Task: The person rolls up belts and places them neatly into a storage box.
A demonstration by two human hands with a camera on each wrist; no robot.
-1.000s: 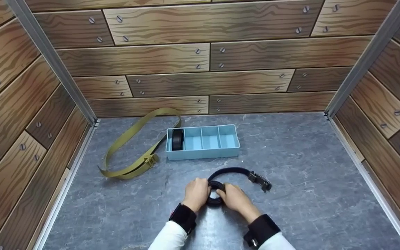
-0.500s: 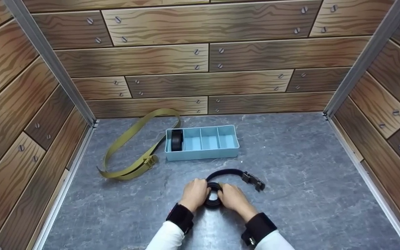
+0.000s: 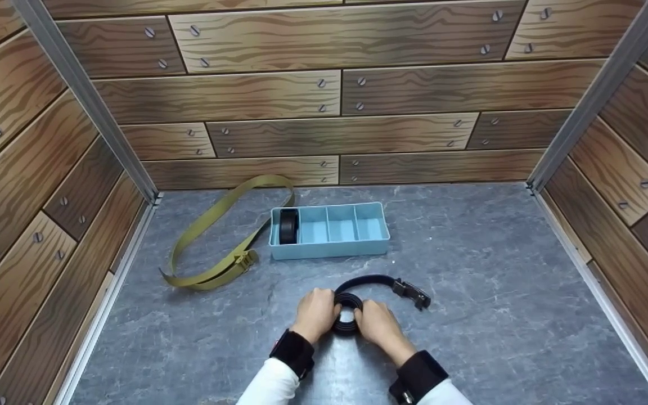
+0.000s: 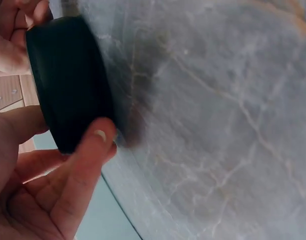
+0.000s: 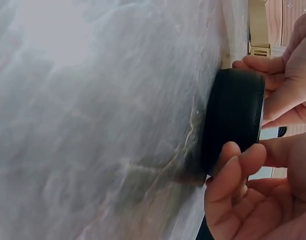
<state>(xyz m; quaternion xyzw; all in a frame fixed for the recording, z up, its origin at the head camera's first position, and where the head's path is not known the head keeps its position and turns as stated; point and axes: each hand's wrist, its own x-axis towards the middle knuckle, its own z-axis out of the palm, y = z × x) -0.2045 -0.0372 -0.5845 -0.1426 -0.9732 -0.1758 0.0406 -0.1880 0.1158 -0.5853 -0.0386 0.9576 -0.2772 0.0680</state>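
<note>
A black belt (image 3: 345, 328) lies wound in a coil near the front middle of the floor, its hole facing up in the head view. From the coil's far side a loose length arcs right to the metal buckle (image 3: 412, 292). My left hand (image 3: 315, 312) grips the coil's left side; my right hand (image 3: 381, 324) grips the right side, its thumb at the inner rim. In the left wrist view, fingertips pinch the coil's smooth outer band (image 4: 70, 82) from both ends. Close to the grey floor, the same coil (image 5: 234, 115) shows between both hands in the right wrist view.
Beyond the hands stands a light blue tray (image 3: 329, 250) with several compartments; a rolled black belt (image 3: 288, 226) sits in its leftmost one. An olive webbing belt (image 3: 194, 236) lies looped left of the tray. Wood-patterned walls (image 3: 279, 93) enclose the grey floor (image 3: 498, 270).
The buckle end has drawn a little left toward the coil. My right thumb has shifted from within the coil's hole to its right rim. My left hand has hardly moved.
</note>
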